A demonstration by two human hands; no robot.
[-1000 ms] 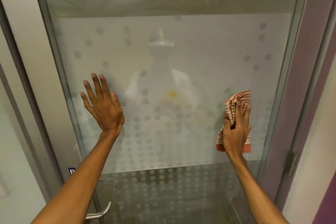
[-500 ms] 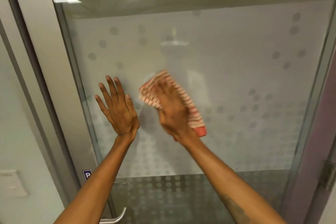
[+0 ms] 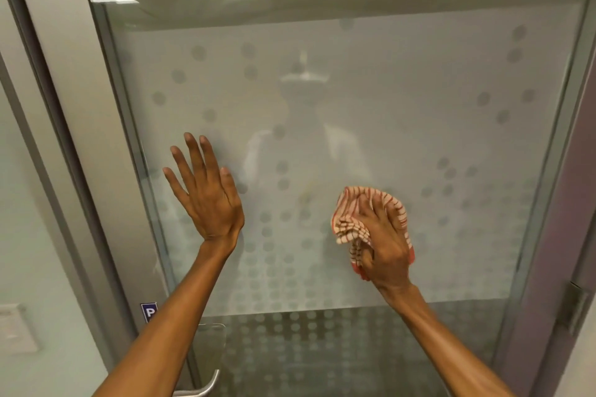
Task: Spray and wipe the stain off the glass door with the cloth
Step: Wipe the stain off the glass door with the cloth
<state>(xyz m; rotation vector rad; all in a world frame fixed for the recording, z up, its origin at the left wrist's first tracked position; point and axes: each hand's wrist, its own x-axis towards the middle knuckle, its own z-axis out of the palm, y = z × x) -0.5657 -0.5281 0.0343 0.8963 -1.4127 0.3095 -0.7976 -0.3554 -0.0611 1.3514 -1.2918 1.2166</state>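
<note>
The frosted glass door [image 3: 419, 113] with a grey dot pattern fills the view. My left hand [image 3: 206, 196] lies flat on the glass at the left, fingers spread and holding nothing. My right hand [image 3: 383, 242] presses a bunched orange-and-white striped cloth [image 3: 350, 219] against the glass at centre right. A faint yellowish smear [image 3: 306, 195] shows on the glass just left of the cloth. No spray bottle is in view.
A grey metal door frame [image 3: 80, 138] runs down the left side, with a metal lever handle [image 3: 200, 388] at the bottom. A small blue sticker [image 3: 148, 311] sits on the frame. A hinge [image 3: 574, 306] is on the right frame. A wall switch plate [image 3: 16, 329] is at far left.
My right hand swept the cloth left across the stain, then back right and down. The orange spot seen a second ago is now only a faint smear. My left hand stayed flat on the glass.
</note>
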